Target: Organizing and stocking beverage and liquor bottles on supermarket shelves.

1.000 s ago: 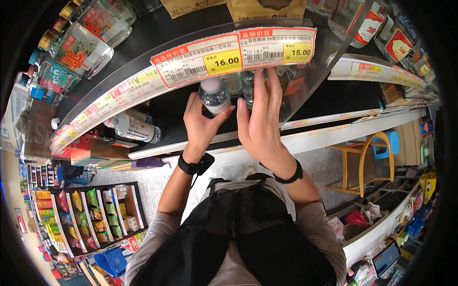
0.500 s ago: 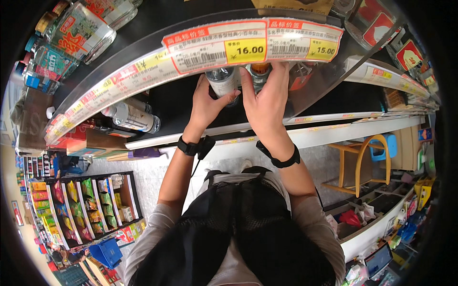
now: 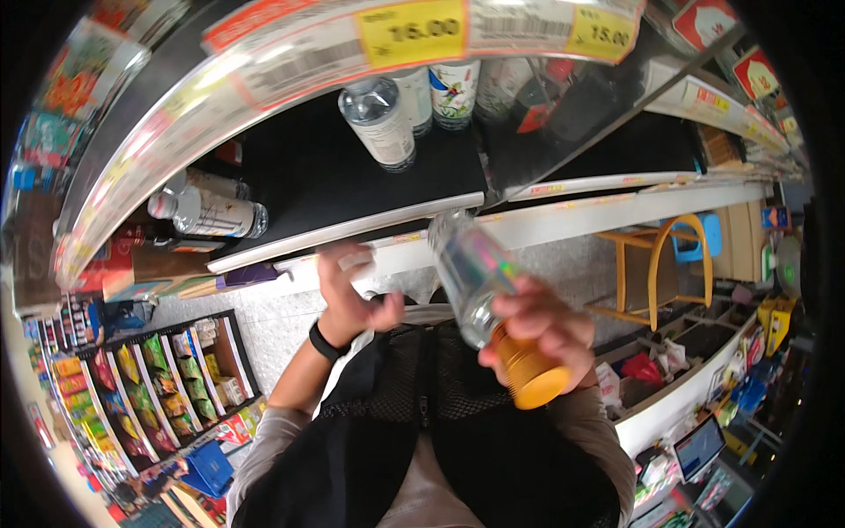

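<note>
My right hand [image 3: 550,321] grips a clear glass bottle [image 3: 466,268] around its neck, below the orange-gold cap. The bottle is tilted, its cap toward my body and its base near the shelf's front edge. Motion smears the hand somewhat. To the left, my left hand [image 3: 345,295] hangs in front of the shelf with fingers apart and nothing in it. On the black shelf [image 3: 299,176] stand a clear bottle with a white label [image 3: 385,132] and, behind it, another bottle with a colourful printed label [image 3: 454,95].
A price-tag strip [image 3: 414,31] runs along the upper shelf's edge. Further left, bottles [image 3: 216,214] stand beside boxes. Snack racks [image 3: 163,387] are at lower left, a wooden chair [image 3: 656,273] and blue stool [image 3: 695,238] at right. A counter with a laptop [image 3: 700,449] is lower right.
Both hands have drawn back from the shelf toward my body. The right one has brought out the gold-capped bottle; the left has let go of the white-labelled bottle.
</note>
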Available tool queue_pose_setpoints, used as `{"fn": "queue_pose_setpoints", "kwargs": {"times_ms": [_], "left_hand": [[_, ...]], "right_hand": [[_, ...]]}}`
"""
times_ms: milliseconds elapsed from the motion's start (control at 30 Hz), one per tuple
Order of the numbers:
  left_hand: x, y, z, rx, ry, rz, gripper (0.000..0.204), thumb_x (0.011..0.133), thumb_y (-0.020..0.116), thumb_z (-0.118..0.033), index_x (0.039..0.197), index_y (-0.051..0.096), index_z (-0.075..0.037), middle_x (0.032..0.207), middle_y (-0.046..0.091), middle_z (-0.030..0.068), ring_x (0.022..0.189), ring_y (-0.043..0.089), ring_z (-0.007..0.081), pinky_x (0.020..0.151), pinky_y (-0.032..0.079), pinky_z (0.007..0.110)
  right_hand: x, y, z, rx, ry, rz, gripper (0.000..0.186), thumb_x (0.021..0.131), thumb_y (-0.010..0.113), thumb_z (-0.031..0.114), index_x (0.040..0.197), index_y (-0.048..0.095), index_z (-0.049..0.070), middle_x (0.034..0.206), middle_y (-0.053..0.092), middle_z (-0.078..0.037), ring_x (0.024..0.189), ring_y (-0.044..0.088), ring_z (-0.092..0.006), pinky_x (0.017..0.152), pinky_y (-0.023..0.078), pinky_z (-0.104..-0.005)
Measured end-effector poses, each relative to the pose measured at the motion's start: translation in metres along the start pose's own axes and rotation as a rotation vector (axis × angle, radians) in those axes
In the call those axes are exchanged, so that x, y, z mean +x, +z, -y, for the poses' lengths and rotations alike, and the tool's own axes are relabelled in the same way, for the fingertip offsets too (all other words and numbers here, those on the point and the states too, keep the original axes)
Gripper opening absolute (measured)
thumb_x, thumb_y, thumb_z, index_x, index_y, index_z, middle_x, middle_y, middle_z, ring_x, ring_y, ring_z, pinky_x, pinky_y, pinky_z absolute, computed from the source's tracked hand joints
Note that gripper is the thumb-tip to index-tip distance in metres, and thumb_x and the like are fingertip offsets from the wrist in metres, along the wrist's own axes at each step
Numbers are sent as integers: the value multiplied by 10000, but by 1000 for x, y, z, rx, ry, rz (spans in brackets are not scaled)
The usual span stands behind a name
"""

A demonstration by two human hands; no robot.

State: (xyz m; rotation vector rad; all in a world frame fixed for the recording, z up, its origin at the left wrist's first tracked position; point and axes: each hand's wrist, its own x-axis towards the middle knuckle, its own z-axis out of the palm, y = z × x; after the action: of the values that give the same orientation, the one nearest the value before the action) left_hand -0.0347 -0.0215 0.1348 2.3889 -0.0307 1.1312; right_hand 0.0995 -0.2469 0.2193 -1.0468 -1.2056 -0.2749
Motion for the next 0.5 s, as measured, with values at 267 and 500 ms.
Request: {"fn": "queue_pose_setpoints", "kwargs": {"times_ms": [267, 500], "left_hand": [[-45, 70, 7, -161, -92, 461, 606, 872, 707, -205, 1421, 526, -22, 1330, 631, 195, 1137, 636, 406, 938, 530, 476], [-29, 126, 21, -168, -327, 420, 677, 855, 735, -161, 1495, 519, -124, 1067, 678, 211, 884, 697, 410, 659, 558, 455]], "right_hand": [[-70, 13, -30, -345, 174, 427, 419, 863, 793, 86, 1255, 677, -7, 1273, 687, -130, 1278, 659, -293, 1089, 561, -398], [-105, -2, -75, -634, 209, 406, 367, 794, 766, 37, 1157, 733, 88, 1267, 736, -5, 1082, 736, -258, 844, 611, -370]]}}
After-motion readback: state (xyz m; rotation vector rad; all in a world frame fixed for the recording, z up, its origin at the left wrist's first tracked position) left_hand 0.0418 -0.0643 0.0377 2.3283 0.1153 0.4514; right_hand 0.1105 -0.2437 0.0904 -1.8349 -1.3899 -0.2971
